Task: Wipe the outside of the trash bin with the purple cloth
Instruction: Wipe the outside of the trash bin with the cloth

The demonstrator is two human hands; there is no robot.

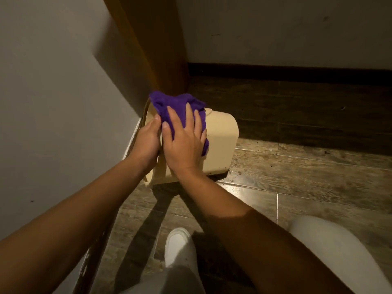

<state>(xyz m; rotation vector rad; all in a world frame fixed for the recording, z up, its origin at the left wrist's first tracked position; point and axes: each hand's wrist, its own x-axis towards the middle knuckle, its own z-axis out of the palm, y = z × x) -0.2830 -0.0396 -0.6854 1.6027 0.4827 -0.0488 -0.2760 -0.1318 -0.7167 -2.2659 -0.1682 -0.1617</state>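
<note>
A beige plastic trash bin (pixel 220 143) lies tipped on its side on the wooden floor, its open rim toward the left wall. My left hand (pixel 146 143) grips the bin's rim at the left. My right hand (pixel 184 141) lies flat with spread fingers on the purple cloth (pixel 169 105), pressing it against the upper side of the bin. The cloth bunches up above my fingers and part of it is hidden under my palm.
A grey wall (pixel 53 102) runs close along the left, and a brown wooden door frame (pixel 161 49) stands right behind the bin. A dark baseboard (pixel 297 71) lines the far wall. My white shoe (pixel 180 247) and light trouser knee (pixel 339 251) are on the floor below.
</note>
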